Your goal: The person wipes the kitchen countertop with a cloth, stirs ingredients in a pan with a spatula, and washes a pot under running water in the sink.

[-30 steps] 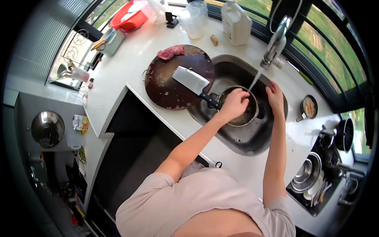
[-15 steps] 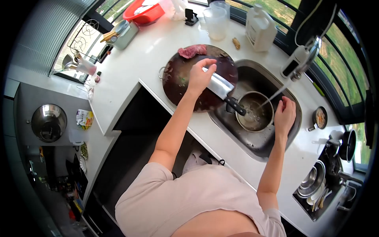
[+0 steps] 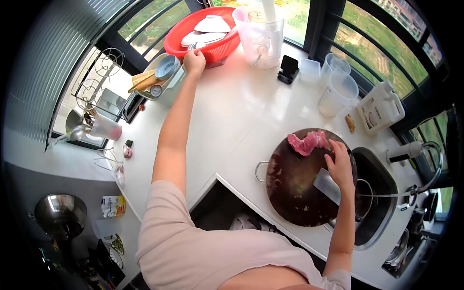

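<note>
My left hand (image 3: 194, 63) reaches to the near rim of a red plastic basket (image 3: 226, 52), fingers curled. Their tips are hidden, so what they grip cannot be made out. White bowls (image 3: 212, 24) and plates sit in the basket. My right hand (image 3: 341, 164) hovers over a round dark cutting board (image 3: 285, 193), empty, thumb and fingers apart. Just left of its fingertips lies a piece of raw red meat (image 3: 305, 143) at the board's far edge. A cleaver (image 3: 326, 185) lies flat on the board, partly covered by my right forearm.
Water runs from the faucet (image 3: 437, 166) into the sink (image 3: 384, 217), where a pot (image 3: 366, 200) is partly hidden. Behind the board stand clear plastic jugs (image 3: 338, 94), a ginger piece (image 3: 350, 123) and a white jug (image 3: 382, 108). A utensil container (image 3: 169, 92) stands beside the basket.
The view has swung left. My left hand has gone from above the cleaver to the red basket. My right hand has moved from the sink's right side to over the board near the meat.
</note>
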`<action>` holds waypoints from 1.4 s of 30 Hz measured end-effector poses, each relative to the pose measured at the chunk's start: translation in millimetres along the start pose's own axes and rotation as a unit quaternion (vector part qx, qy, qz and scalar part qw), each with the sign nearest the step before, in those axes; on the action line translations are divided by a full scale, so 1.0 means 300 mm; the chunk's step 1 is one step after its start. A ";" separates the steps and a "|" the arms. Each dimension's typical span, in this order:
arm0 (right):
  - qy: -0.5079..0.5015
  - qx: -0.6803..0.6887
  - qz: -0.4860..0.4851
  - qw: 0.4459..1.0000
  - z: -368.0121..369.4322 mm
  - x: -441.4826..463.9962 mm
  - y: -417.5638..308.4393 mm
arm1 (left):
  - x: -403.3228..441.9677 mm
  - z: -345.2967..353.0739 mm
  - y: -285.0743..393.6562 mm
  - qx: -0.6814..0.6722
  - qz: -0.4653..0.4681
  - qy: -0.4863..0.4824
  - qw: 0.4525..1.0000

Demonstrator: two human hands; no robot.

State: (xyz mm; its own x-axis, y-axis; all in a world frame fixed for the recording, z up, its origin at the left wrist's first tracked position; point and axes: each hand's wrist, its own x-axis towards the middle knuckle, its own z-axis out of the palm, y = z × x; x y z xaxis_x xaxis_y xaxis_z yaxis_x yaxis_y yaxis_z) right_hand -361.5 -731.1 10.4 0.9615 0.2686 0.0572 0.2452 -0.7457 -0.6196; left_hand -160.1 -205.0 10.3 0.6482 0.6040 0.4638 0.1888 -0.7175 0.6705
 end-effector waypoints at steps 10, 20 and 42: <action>0.004 -0.077 0.045 0.996 0.155 0.085 -0.073 | 0.572 0.153 -0.273 0.142 0.104 -0.408 0.896; 0.080 -0.040 0.136 0.987 0.229 0.151 -0.158 | 0.630 0.184 -0.166 0.196 0.013 -0.510 0.837; 0.051 -0.157 0.124 0.978 0.267 0.186 -0.172 | 0.541 0.194 0.020 0.225 0.005 -0.507 0.832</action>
State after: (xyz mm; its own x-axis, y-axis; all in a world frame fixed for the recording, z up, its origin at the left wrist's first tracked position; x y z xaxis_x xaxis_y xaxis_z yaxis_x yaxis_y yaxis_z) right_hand -330.4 -628.8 -17.0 0.9997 0.0057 0.0226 0.0133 -0.9355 -0.3531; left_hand -10.9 -131.6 55.8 0.8975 0.1580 -0.4117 0.2891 -0.9157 0.2789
